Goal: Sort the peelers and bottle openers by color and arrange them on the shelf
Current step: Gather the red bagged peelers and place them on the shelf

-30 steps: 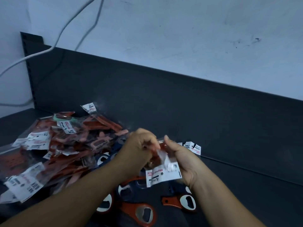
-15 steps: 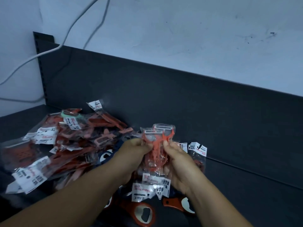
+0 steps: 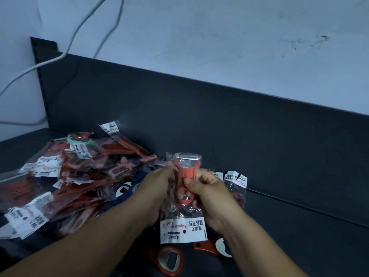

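I hold a bagged peeler [image 3: 184,176] up in front of me in both hands, above the front of the dark shelf [image 3: 299,226] and clear of it. It is orange-red plastic and Y-shaped, with a pale blade across the wide head at the top and a handle that narrows to a rounded loop. It sits head up in a clear, crinkled bag. The white label card [image 3: 182,228], printed in red and black, hangs at the bottom, upside down to me. More clear plastic shows behind it; whether that is a second packet I cannot tell.

My left hand [image 3: 157,188] has its fingers curled round the bag's left edge near the head. My right hand [image 3: 207,194] pinches the handle, thumb on the front and fingers behind.

To my left lies the pile [image 3: 79,172] of bagged peelers, mostly orange-red, with one mint-green peeler [image 3: 79,140] near the top. Below my wrists two loose orange bottle openers [image 3: 169,260] lie on the shelf, and dark blue bottle openers [image 3: 123,190] show beside the pile. Another packet [image 3: 235,180] is just behind my right hand.

Half a second ago two peeler heads stood side by side, fanned apart between my hands, with two label cards overlapping below. Now only one head shows and one card faces me. A second ago my hands were lower and only a label was visible.
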`<state>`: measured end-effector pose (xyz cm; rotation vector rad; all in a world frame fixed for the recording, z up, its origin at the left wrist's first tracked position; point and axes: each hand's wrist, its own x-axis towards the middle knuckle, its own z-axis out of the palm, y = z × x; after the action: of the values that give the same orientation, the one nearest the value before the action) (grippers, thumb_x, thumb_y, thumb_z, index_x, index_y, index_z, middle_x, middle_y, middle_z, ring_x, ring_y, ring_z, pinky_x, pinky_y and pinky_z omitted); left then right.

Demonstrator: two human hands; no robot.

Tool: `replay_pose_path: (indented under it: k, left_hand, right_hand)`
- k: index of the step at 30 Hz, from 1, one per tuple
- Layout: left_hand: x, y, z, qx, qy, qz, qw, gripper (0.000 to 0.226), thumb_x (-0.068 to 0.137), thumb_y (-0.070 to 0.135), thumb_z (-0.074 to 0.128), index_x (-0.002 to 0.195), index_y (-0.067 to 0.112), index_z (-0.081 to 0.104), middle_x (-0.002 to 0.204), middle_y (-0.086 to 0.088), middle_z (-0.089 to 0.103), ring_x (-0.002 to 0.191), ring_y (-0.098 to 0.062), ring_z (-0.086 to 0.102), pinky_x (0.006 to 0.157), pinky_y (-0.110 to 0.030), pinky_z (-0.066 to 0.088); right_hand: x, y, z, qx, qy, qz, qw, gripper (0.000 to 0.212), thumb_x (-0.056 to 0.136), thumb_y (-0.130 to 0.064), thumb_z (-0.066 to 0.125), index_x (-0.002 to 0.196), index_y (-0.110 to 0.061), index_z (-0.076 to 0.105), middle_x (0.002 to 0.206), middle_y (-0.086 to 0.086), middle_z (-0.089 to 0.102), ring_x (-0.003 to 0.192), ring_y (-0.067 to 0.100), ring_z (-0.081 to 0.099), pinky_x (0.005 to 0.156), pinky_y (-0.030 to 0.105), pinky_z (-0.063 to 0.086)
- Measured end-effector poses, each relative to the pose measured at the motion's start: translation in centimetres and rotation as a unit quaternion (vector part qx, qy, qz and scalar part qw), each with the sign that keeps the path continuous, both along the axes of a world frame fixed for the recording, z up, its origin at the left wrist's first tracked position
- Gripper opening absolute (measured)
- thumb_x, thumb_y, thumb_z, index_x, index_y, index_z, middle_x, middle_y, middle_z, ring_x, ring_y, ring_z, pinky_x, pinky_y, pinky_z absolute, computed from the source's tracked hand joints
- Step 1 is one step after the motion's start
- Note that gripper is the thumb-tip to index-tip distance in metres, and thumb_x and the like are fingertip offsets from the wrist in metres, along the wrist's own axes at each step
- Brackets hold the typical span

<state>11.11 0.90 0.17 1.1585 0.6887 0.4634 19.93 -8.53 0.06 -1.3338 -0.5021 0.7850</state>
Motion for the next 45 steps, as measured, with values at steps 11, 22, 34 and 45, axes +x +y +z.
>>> replay_pose_path:
  k: [11,22,34,45]
  left_hand:
    - [0.0,0.0,-0.7,0.074,0.035,-0.022,0.996,0.016,0.092,0.004,0.055,0.101,0.013,0.065,0.086,-0.011,0.075,0.081,-0.029,0.072,0.075,-0.044,0.057]
    - [0.3,0.6,-1.0,0.052,0.033,-0.031,0.998,0.015,0.093,0.002,0.053,0.099,0.010,0.065,0.081,-0.011,0.075,0.072,-0.026,0.073,0.069,-0.036,0.056]
    - [0.1,0.6,-1.0,-0.006,-0.007,0.014,1.000,0.015,0.092,0.000,0.054,0.100,0.009,0.064,0.084,-0.012,0.075,0.073,-0.027,0.072,0.062,-0.034,0.056]
    - [-0.4,0.2,-0.4,-0.034,-0.055,0.005,0.998,0.021,0.094,0.026,0.056,0.103,0.010,0.066,0.088,-0.015,0.074,0.075,-0.029,0.073,0.060,-0.036,0.056]
  right_hand:
    - [3.6,-2.7,-0.3,-0.110,-0.223,-0.063,0.967,0.013,0.083,-0.011,0.070,0.083,-0.011,0.057,0.077,0.002,0.058,0.070,0.015,0.053,0.067,0.030,0.044]
    - [11.3,-7.7,-2.2,-0.444,-0.562,0.131,0.686,0.071,0.084,0.005,0.044,0.126,-0.052,0.050,0.159,-0.019,0.005,0.147,0.016,-0.006,0.116,0.048,0.012]
    - [7.6,-5.2,1.3,-0.200,-0.360,0.026,0.911,0.016,0.084,-0.022,0.072,0.089,-0.011,0.062,0.071,0.001,0.067,0.062,0.011,0.061,0.066,0.031,0.052]
    - [0.1,0.8,1.1,-0.197,-0.378,0.014,0.904,0.029,0.071,-0.035,0.082,0.082,-0.025,0.058,0.074,-0.006,0.068,0.064,0.004,0.066,0.056,0.023,0.052]
